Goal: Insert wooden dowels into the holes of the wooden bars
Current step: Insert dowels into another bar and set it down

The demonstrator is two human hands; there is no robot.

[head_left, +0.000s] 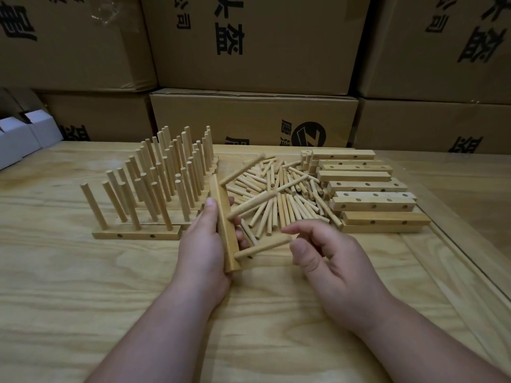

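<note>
The left hand [203,244] grips a wooden bar [223,225] on edge above the table [83,299], three dowels [253,204] jutting right from it. The right hand [329,261] hangs loosely curled, holding nothing, just beside the lowest dowel. Beyond lie loose dowels [282,194], drilled bars [367,189] and finished racks [154,183].

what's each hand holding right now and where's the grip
Left hand grips the wooden bar around its lower half. Right hand holds nothing.

left hand [203,244] grips bar [222,217] | three dowels [253,204] inserted | right hand [329,261] empty
</note>
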